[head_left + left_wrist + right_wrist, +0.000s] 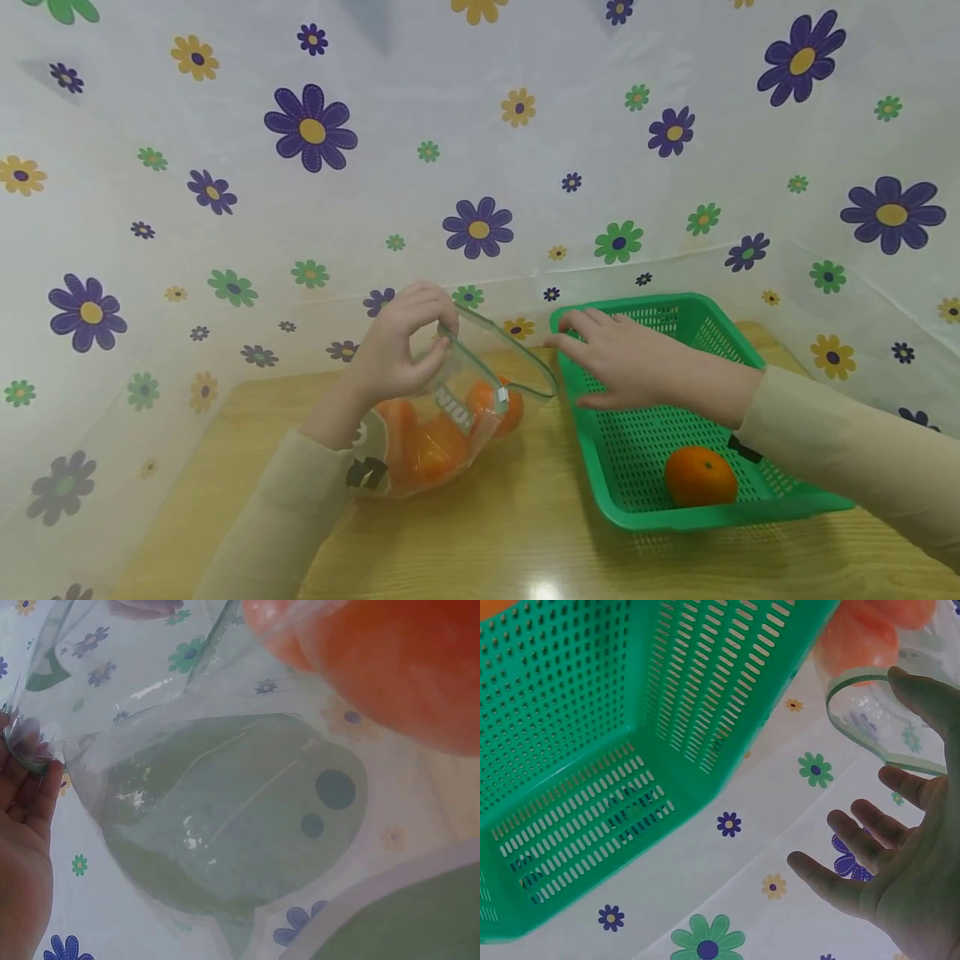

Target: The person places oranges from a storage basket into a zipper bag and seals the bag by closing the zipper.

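Observation:
A clear zip bag (480, 358) with a green-edged mouth holds several oranges (435, 450) on the table. My left hand (401, 342) pinches the rim of the bag at its left corner, and the mouth gapes toward the right. In the left wrist view, fingertips (49, 780) grip the bunched plastic edge. My right hand (618, 358) hovers over the left side of a green basket (600, 467), fingers spread and nothing in them. One orange (701, 477) lies in the basket's near right part. The right wrist view shows the empty palm (915, 892) beside the bag's mouth.
The basket's raised rim (592, 450) stands just right of the bag. A wooden table (465, 542) lies beneath both. Behind and at the sides hangs a white sheet (390, 208) printed with flowers.

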The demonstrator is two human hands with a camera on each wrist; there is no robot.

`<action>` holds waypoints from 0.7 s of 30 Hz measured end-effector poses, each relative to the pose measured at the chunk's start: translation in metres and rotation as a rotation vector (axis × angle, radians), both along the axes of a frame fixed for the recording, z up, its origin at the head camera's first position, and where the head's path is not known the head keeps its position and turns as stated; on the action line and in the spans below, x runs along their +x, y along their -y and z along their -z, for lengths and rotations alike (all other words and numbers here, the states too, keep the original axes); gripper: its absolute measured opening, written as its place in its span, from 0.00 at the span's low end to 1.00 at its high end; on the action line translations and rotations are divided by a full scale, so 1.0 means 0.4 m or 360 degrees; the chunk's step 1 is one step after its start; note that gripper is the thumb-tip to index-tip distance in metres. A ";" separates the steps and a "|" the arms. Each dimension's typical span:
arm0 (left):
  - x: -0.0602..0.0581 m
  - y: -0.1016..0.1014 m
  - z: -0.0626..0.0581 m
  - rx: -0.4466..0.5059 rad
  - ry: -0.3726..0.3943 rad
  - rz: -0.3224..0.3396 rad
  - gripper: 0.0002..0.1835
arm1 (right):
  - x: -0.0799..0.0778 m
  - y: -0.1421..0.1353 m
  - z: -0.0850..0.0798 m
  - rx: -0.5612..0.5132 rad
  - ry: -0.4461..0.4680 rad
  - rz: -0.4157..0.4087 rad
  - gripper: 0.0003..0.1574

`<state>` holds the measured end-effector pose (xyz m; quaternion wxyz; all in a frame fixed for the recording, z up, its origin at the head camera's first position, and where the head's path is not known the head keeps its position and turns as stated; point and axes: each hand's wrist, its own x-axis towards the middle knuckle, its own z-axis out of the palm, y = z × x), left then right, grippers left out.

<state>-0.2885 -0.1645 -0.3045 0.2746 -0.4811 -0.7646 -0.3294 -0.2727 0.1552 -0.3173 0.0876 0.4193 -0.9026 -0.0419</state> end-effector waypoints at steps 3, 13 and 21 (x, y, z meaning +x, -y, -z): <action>0.001 0.000 0.000 -0.0005 -0.0005 -0.0009 0.03 | 0.006 -0.015 0.003 0.0001 0.0015 0.0006 0.53; 0.004 0.001 0.000 -0.0007 -0.0015 -0.0015 0.02 | 0.023 -0.065 0.014 0.0009 0.0035 0.0045 0.54; 0.001 0.000 0.002 -0.0010 -0.0020 0.0001 0.03 | 0.041 -0.104 0.009 -0.0016 0.0030 0.0050 0.54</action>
